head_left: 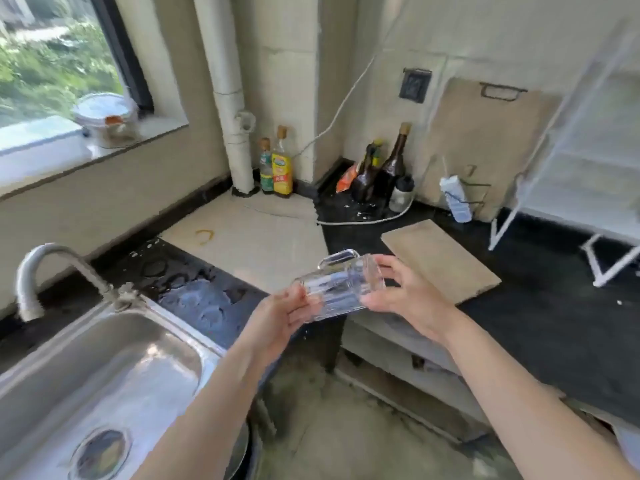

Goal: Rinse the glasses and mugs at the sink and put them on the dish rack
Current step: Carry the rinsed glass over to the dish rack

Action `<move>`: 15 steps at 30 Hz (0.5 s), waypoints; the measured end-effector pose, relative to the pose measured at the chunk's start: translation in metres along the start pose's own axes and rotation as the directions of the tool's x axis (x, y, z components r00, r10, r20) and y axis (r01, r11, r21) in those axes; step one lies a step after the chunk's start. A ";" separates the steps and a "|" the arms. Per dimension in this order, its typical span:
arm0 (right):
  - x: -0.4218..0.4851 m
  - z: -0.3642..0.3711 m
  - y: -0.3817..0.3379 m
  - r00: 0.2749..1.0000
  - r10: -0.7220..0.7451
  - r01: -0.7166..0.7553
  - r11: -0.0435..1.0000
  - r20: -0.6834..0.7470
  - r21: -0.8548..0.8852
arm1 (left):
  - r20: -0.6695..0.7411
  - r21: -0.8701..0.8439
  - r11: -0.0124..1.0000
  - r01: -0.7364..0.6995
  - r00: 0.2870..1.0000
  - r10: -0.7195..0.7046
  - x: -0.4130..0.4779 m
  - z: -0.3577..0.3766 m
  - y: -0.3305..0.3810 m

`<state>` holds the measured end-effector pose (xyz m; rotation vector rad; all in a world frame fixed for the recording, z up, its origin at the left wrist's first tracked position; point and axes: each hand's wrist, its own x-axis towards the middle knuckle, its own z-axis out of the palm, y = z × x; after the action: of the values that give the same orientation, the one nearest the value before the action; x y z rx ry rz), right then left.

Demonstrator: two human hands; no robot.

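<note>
Each end of the glass mug (341, 284) is partly covered, one by my left hand (284, 315) and one by my right hand (408, 296), and through the clear, blurred glass I cannot tell which end is the mouth. The sink (114, 368) runs off the left and bottom edges, and the white dish rack (588, 157) is cut by the right edge and smeared. The labels on the bottles (281, 168) in the corner are too blurred for me to read.
</note>
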<state>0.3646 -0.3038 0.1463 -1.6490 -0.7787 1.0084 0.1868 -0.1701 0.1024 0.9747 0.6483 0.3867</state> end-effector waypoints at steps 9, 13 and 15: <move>-0.126 -0.240 0.058 0.914 0.058 0.013 0.985 -0.403 0.172 | 0.463 0.330 0.944 -0.008 0.873 -0.154 0.060 0.256 -0.078; -0.178 -0.321 0.056 0.859 -0.018 -0.012 0.998 -0.511 -0.057 | 0.480 0.323 0.928 0.186 0.813 -0.330 0.087 0.354 -0.107; -0.199 -0.357 0.055 0.848 -0.034 -0.047 0.989 -0.529 -0.139 | 0.505 0.315 0.917 0.244 0.775 -0.379 0.098 0.399 -0.119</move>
<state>0.5975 -0.6405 0.1933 -1.9369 -0.4751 0.4552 0.5261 -0.4289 0.1262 1.1133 0.3064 -0.2859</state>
